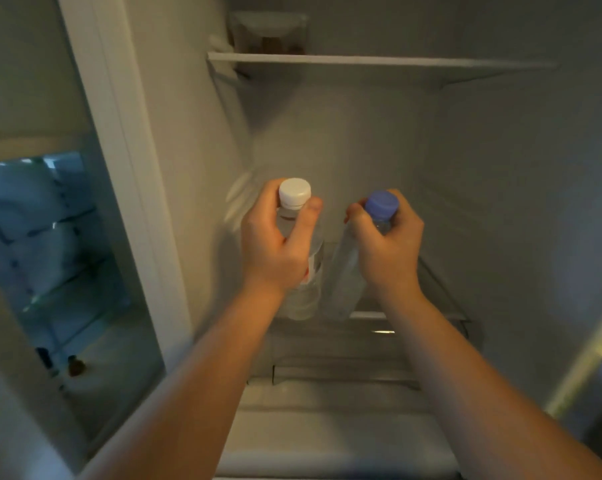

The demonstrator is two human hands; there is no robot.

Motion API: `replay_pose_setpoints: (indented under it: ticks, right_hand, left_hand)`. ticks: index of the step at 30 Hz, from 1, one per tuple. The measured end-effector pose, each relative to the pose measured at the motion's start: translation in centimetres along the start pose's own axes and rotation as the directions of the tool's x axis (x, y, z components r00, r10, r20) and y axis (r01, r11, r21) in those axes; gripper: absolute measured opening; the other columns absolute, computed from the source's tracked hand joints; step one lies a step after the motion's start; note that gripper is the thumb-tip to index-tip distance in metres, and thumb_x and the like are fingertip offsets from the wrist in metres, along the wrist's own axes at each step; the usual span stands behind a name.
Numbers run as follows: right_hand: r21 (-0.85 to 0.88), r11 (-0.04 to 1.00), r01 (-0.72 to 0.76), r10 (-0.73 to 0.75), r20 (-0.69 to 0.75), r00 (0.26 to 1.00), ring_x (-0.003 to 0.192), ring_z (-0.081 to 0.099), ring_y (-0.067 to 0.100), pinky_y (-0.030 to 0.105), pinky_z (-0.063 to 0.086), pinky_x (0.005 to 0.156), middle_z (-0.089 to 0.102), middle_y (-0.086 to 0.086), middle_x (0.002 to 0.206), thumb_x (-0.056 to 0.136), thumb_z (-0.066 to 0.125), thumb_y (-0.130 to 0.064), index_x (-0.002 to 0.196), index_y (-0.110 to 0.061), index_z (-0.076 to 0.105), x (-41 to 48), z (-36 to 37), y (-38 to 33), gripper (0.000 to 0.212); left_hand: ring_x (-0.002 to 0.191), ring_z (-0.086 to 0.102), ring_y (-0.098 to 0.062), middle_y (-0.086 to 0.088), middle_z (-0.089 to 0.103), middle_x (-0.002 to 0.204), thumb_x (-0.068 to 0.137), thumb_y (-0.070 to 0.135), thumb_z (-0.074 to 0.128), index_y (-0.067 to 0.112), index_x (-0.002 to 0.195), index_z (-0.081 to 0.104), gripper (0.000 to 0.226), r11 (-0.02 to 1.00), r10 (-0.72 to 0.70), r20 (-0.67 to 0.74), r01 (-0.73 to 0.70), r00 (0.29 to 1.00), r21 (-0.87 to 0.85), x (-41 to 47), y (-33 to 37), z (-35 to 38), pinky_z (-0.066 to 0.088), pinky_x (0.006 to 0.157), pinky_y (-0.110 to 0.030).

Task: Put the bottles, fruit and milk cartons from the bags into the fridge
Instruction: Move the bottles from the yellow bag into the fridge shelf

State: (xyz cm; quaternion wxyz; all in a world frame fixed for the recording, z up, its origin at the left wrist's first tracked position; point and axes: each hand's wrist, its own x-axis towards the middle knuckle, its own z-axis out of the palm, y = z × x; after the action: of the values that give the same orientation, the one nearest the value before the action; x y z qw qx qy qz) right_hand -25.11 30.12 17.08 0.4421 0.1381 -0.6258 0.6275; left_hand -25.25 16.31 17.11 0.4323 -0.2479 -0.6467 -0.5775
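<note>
Left hand [275,244] grips the neck of the white-capped bottle [301,258]; right hand [386,237] grips the blue-capped bottle [348,271] just beside it. Both bottles are inside the fridge [500,168], bases at the glass shelf [441,296] below the hands, neither released. No fruit, cartons or bags visible; these judged outstanding.

Clear glossy plastic on the white-capped bottle [308,292], smooth, with a small white-and-red label [311,268], paper or film, hard to tell. Same shiny see-through plastic on the blue-capped bottle [346,271]. Opaque plastic with a soft, fairly matt look on the white cap [294,192] and the blue cap [382,204]. Smooth matt white plastic all over the fridge walls [500,168]. Pale plastic front strip on the upper shelf [361,59], clear glassy panel on the lower shelf [438,289]. Cloudy translucent plastic for the tub [268,32] up top.
</note>
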Motion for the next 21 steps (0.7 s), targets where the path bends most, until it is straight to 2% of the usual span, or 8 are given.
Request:
replay_pose_setpoints:
  ticks: [2,5,8,10,12,15,18,21]
  right_hand:
    - [-0.008,1.0,-0.029,0.029,0.028,0.999,0.065,0.044,0.013,0.032,0.039,0.06,0.05,0.012,0.065,0.08,0.064,-0.006,0.072,0.0,0.052,0.9,0.9,1.7,0.016]
    - [-0.014,0.998,-0.067,0.068,0.074,0.995,0.063,0.04,0.005,0.021,0.038,0.059,0.047,-0.004,0.065,0.082,0.065,-0.006,0.073,-0.013,0.051,1.9,2.0,3.7,0.018]
    - [-0.031,0.991,-0.132,0.134,0.09,0.987,0.062,0.045,0.007,0.026,0.043,0.059,0.051,-0.002,0.065,0.082,0.067,-0.011,0.074,-0.014,0.054,3.4,2.8,5.8,0.016]
    - [-0.029,0.979,-0.201,0.203,0.102,0.974,0.061,0.053,0.012,0.033,0.05,0.061,0.057,-0.001,0.064,0.08,0.067,-0.021,0.074,-0.018,0.056,4.4,3.3,6.9,0.013]
    - [-0.014,0.969,-0.245,0.244,0.15,0.958,0.064,0.06,0.014,0.036,0.056,0.062,0.062,-0.003,0.066,0.084,0.068,-0.021,0.08,-0.021,0.06,4.7,3.5,7.6,0.009]
    - [0.037,0.964,-0.264,0.246,0.254,0.935,0.073,0.067,0.011,0.035,0.06,0.068,0.068,-0.006,0.076,0.09,0.069,-0.013,0.095,-0.022,0.062,3.7,3.4,8.0,0.012]
    - [0.01,0.967,-0.253,0.239,0.295,0.925,0.082,0.069,0.007,0.031,0.059,0.074,0.071,-0.01,0.087,0.087,0.073,-0.016,0.106,-0.026,0.058,1.9,2.1,9.4,0.026]
    - [-0.051,0.931,-0.363,0.347,0.443,0.827,0.097,0.07,0.009,0.038,0.058,0.084,0.071,-0.009,0.102,0.089,0.072,-0.023,0.121,-0.025,0.053,-0.3,0.1,11.8,0.037]
  left_hand:
    - [0.072,0.055,-0.003,0.01,0.06,0.077,0.09,0.036,0.06,0.014,0.09,0.058,0.022,1.0,-0.02,0.006,0.02,1.0,0.0,0.8,-1.6,0.8,0.045,0.068,-0.026]
    - [0.07,0.055,-0.003,0.008,0.061,0.075,0.089,0.039,0.06,0.011,0.089,0.059,0.028,0.997,-0.075,0.02,0.075,0.997,-0.016,1.6,-4.4,1.9,0.045,0.066,-0.028]
    - [0.068,0.055,-0.001,0.008,0.061,0.074,0.089,0.039,0.062,0.008,0.089,0.06,0.031,0.992,-0.124,0.029,0.124,0.992,0.016,2.1,-6.3,2.7,0.043,0.064,-0.02]
    - [0.068,0.056,0.001,0.01,0.062,0.072,0.09,0.033,0.064,0.006,0.091,0.062,0.026,0.988,-0.149,0.007,0.148,0.989,0.032,2.5,-6.9,3.1,0.041,0.063,-0.014]
    - [0.069,0.058,0.003,0.012,0.063,0.072,0.091,0.028,0.064,0.006,0.093,0.063,0.022,0.982,-0.185,-0.006,0.185,0.983,0.029,2.9,-7.5,3.5,0.041,0.064,-0.011]
    - [0.074,0.061,0.0,0.013,0.066,0.079,0.091,0.032,0.062,0.011,0.095,0.062,0.021,0.97,-0.242,-0.017,0.242,0.97,0.005,2.6,-8.5,3.6,0.045,0.069,-0.017]
    - [0.083,0.068,-0.008,0.007,0.071,0.092,0.087,0.045,0.058,0.014,0.112,0.062,0.04,0.942,-0.331,-0.003,0.33,0.944,-0.065,1.0,-9.2,3.5,0.054,0.074,-0.027]
    - [0.1,0.069,-0.01,0.008,0.071,0.11,0.087,0.05,0.059,0.023,0.129,0.054,0.051,0.914,-0.402,0.05,0.404,0.914,-0.04,-1.8,-10.3,2.8,0.057,0.088,-0.035]
